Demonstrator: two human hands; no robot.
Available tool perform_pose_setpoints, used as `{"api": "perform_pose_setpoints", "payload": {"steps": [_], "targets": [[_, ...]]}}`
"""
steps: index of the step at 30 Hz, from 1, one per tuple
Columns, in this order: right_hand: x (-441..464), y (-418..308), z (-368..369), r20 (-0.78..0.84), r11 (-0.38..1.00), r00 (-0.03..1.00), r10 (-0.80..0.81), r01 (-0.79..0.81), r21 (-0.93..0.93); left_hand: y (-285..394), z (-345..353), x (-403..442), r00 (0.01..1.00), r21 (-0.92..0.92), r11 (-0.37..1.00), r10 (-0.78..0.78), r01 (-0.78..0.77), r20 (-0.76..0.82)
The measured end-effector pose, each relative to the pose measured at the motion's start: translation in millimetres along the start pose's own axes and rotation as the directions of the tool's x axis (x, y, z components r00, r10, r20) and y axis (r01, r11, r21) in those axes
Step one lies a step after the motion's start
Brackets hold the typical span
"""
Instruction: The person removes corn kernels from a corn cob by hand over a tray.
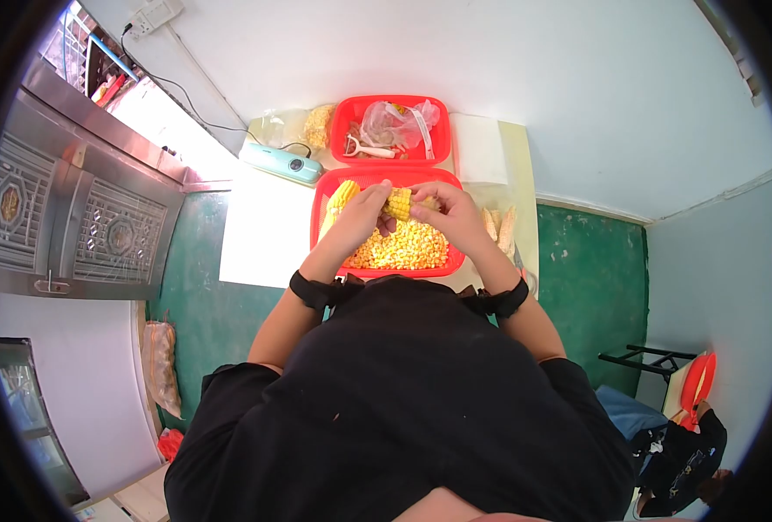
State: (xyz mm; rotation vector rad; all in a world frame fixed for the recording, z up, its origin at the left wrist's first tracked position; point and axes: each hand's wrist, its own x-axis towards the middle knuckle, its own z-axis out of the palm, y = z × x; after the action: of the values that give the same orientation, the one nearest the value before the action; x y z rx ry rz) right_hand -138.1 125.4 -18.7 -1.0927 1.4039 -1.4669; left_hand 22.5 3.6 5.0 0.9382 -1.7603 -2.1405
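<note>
Both of my hands hold one partly shelled corn cob above a red basket. My left hand is closed round the cob's left end, and my right hand has its fingers pressed on the right end. Loose yellow kernels lie in the basket beneath. Another yellow cob rests at the basket's left side, partly behind my left hand. Right of the basket, several pale bare cobs lie on the table.
A second red basket behind holds a plastic bag and a white peeler. A teal device with a cable stands at the left. Scissors lie near the table's right front. Another person is at the lower right.
</note>
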Motion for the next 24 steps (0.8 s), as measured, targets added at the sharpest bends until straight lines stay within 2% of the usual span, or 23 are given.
{"api": "perform_pose_setpoints", "payload": {"steps": [3,6,9,12,15,18,21,24], "targets": [[-1,-4,-3,0.016,0.998,0.998,0.063,-0.063,0.012,-1,-2,1,1.000,-0.008,1.000,-0.013,0.013,0.008],[2,0,-5,-0.009,0.995,0.999,0.054,-0.053,0.088,1,-2,1,0.999,0.002,0.999,-0.035,0.035,0.023],[5,6,-8,-0.097,0.986,0.995,0.024,-0.008,0.164,4,-1,2,0.997,0.007,0.997,-0.080,0.080,-0.002],[3,8,-11,-0.251,0.991,0.968,0.020,0.014,0.132,4,0,2,0.996,-0.002,0.997,-0.080,0.080,-0.042],[2,4,-10,-0.232,0.994,0.973,-0.005,0.030,0.105,-3,-3,7,1.000,-0.020,1.000,-0.005,0.005,-0.013],[3,0,0,-0.173,0.999,0.984,0.039,-0.039,0.003,-1,1,6,1.000,-0.008,1.000,0.029,-0.029,-0.007],[-1,-16,9,-0.105,0.965,0.993,-0.054,0.025,-0.262,4,5,3,0.997,0.015,0.999,0.048,-0.049,0.056],[4,-7,5,-0.051,0.992,0.999,-0.016,0.010,-0.127,4,5,3,0.997,0.013,0.999,0.044,-0.045,0.063]]}}
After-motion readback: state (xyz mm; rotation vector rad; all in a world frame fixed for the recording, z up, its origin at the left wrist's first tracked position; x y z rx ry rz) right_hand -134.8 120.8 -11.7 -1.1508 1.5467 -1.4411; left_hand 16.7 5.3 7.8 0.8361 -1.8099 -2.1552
